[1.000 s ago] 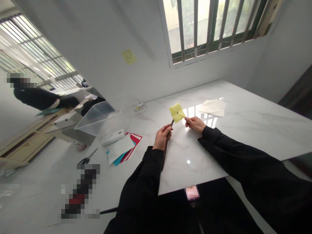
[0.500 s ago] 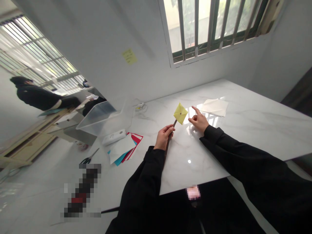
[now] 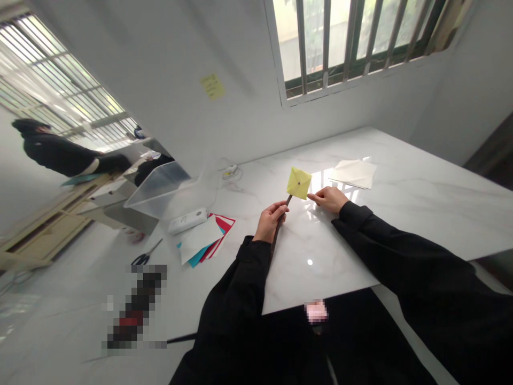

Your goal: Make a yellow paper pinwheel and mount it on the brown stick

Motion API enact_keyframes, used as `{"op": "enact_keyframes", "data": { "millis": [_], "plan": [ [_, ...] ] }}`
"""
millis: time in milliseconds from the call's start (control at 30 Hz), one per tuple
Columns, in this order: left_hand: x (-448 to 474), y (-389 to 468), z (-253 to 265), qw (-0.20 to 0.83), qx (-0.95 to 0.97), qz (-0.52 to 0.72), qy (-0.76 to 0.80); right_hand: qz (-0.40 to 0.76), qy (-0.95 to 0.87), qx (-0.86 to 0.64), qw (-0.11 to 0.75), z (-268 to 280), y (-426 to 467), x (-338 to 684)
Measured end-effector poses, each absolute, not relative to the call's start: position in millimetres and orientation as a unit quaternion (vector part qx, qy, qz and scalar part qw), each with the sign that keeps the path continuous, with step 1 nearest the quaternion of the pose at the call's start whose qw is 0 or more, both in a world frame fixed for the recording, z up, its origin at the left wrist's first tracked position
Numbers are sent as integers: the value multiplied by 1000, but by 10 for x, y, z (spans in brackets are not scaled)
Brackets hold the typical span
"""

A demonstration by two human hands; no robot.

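Note:
A yellow paper pinwheel [image 3: 299, 183] with a small dark pin at its middle is fixed to the top of a thin dark stick [image 3: 276, 231]. My left hand [image 3: 271, 221] is closed round the stick, a little below the paper, and holds it tilted above the white table. At the right of the pinwheel is my right hand [image 3: 329, 199], its fingers drawn together and a fingertip pointing at the lower right corner of the paper. Whether that fingertip touches the paper I cannot tell. Nothing shows in the right hand.
Sheets of coloured paper [image 3: 205, 239] lie beside a white power strip-like box [image 3: 188, 220] on the left. Scissors [image 3: 146, 253] and a clear plastic bin [image 3: 160, 187] are further left. Cream sheets [image 3: 352, 174] lie at the right back. A person [image 3: 60, 152] sits far left.
My right hand has dropped slightly and its spread index finger and thumb have come together. The pinwheel has turned a little on its stick. My left hand keeps its hold.

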State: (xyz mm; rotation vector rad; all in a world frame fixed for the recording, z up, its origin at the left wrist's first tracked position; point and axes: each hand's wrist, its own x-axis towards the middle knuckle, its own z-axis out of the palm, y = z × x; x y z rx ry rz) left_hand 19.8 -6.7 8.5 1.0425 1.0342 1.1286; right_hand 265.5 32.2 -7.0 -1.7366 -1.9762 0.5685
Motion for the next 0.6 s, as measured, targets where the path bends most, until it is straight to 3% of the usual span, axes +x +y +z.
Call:
{"op": "enact_keyframes", "data": {
  "millis": [167, 433, 600],
  "plan": [
    [207, -58, 73, 601, 451, 487, 445, 184, -719, -624, 246, -101, 324, 2665],
    [217, -63, 78, 599, 457, 486, 443, 213, -654, -619, 379, -161, 378, 2668],
    [216, -68, 90, 602, 453, 485, 444, 247, -704, -588, 314, -113, 366, 2667]
  ]
}}
